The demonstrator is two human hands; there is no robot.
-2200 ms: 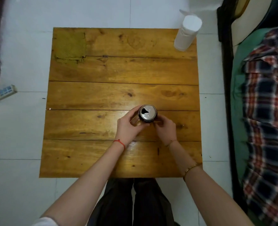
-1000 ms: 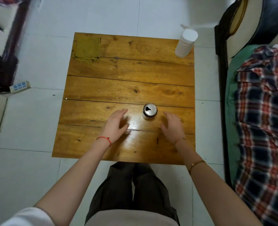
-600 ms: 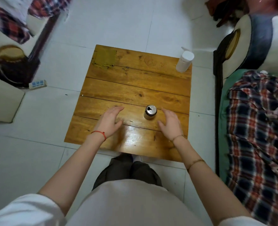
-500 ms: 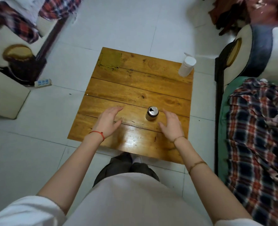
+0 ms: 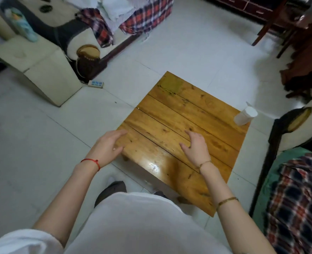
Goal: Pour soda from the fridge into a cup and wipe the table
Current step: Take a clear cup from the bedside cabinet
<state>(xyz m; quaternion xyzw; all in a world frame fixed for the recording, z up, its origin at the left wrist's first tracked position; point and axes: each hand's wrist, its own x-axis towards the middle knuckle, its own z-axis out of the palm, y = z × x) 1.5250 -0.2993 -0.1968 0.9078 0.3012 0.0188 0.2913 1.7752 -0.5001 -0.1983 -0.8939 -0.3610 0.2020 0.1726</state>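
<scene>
The low wooden table (image 5: 170,125) stands on the tiled floor in front of me. A white paper cup (image 5: 245,115) stands at its far right corner, and a green cloth (image 5: 170,85) lies flat at its far left corner. My left hand (image 5: 109,146) hovers open over the table's near left edge. My right hand (image 5: 194,146) hovers open above the middle of the table. Neither hand holds anything. I do not see the soda can; it may be hidden behind my right hand.
A beige box-shaped cabinet (image 5: 41,70) stands to the left with a teal bottle (image 5: 23,24) on top. A power strip (image 5: 96,83) lies on the floor beside it. A plaid-covered bed (image 5: 298,198) borders the table's right side. Chair legs (image 5: 265,24) show at the back right.
Both hands have let go of the can and spread apart. My view has risen and swung left, the table now sits diagonally, and the can is no longer visible.
</scene>
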